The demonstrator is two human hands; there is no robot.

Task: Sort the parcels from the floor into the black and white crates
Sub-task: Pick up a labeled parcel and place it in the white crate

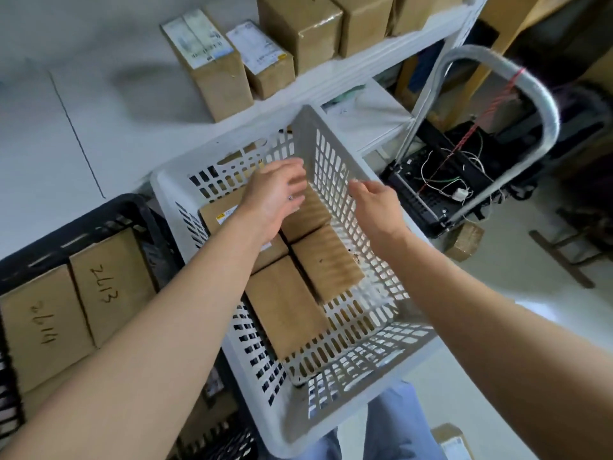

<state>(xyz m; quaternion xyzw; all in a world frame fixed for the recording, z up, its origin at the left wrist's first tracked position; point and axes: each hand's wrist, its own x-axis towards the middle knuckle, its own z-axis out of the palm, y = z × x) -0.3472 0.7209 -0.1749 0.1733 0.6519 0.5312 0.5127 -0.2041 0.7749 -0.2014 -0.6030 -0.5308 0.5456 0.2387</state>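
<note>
A white slotted crate (172,184) sits in the middle with several brown cardboard parcels (285,303) lying flat inside. To its left stands a black crate (99,212) holding parcels (112,287) with numbers handwritten on them. My left hand (275,197) hovers over the far parcels in the white crate, fingers spread, holding nothing. My right hand (374,207) is beside the crate's right wall, fingers apart and empty. One small parcel (464,240) lies on the floor at right, and another labelled parcel (452,441) shows at the bottom edge.
A white shelf (348,74) behind the crates carries several upright cardboard boxes (212,61). A metal hand trolley (544,104) with black gear and loose wires (444,180) stands to the right. My blue-trousered legs (398,423) are below the white crate.
</note>
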